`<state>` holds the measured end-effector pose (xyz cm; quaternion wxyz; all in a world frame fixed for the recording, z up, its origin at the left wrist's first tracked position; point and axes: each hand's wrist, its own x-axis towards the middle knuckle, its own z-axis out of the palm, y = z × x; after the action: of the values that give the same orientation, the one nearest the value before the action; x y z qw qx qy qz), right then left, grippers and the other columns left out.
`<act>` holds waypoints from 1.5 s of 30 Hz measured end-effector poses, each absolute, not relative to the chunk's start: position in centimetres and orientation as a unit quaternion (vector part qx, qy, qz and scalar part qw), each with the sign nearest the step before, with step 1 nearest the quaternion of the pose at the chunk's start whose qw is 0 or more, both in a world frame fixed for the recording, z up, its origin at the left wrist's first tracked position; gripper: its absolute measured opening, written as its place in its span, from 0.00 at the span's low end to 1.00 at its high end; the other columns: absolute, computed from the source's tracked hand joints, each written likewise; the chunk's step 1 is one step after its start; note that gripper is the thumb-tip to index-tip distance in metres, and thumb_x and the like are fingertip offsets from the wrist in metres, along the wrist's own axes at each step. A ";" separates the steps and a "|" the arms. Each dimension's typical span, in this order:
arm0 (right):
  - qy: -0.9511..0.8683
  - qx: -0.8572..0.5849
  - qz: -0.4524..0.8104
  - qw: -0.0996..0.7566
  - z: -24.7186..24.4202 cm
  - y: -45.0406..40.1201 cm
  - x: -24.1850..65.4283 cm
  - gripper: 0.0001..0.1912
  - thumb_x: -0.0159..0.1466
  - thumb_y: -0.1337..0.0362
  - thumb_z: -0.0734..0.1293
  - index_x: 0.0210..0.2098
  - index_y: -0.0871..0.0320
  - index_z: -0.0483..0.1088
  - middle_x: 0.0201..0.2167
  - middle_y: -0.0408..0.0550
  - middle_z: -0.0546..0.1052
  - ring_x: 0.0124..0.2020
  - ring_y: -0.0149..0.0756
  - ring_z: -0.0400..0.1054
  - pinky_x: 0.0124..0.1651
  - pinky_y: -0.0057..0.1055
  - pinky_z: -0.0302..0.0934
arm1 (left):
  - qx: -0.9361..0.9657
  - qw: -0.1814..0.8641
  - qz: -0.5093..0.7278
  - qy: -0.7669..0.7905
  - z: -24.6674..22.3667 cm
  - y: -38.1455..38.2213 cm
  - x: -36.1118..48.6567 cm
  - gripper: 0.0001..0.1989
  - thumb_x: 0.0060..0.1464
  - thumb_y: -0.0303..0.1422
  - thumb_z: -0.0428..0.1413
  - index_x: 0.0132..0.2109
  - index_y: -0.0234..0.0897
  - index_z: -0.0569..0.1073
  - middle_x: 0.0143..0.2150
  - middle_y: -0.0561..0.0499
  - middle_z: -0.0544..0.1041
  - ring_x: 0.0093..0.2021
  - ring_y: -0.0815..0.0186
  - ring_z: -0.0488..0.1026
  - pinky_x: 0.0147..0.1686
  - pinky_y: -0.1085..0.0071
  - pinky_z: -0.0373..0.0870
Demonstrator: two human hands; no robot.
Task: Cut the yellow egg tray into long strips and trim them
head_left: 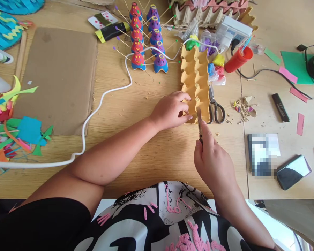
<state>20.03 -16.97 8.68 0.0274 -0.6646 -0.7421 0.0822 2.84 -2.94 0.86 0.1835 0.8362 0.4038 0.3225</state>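
Note:
A yellow cardboard egg carton (pixel 189 78) lies lengthwise on the table, its cups and peaks facing up. My left hand (pixel 170 109) grips its near left part, fingers bent over the edge and thumb at the near end. In my right hand (pixel 216 162) is a utility knife (pixel 200 127), held with the forefinger along its top. The blade points away from me and meets the near end of the carton, right of its middle. How deep the blade sits is hard to see. Black-handled scissors (pixel 216 109) lie right beside the carton, partly hidden by it.
Painted egg-carton figures (pixel 137 59) with sticks stand in two rows at the back. A white cable (pixel 102 99) crosses the table. Brown cardboard (pixel 60 80) and paper scraps (pixel 13 132) lie left. A red cup (pixel 239 59), power strip (pixel 232 29) and phone (pixel 293 172) are right.

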 end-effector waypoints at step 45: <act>-0.720 -0.678 0.113 -0.096 9.5 -15.4 19.4 0.31 0.73 0.66 0.52 0.73 0.67 0.52 0.37 0.58 0.84 0.27 0.42 0.75 0.26 0.35 0.51 | 0.837 0.182 0.324 0.401 0.7 -2.8 2.9 0.10 0.56 0.36 0.66 0.29 0.38 0.79 0.54 0.45 0.79 0.56 0.55 0.76 0.56 0.55 0.75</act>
<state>19.38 -15.43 9.54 -0.0956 -0.6778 -0.7202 0.1129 2.94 -2.78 0.66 0.1825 0.8372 0.4012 0.3238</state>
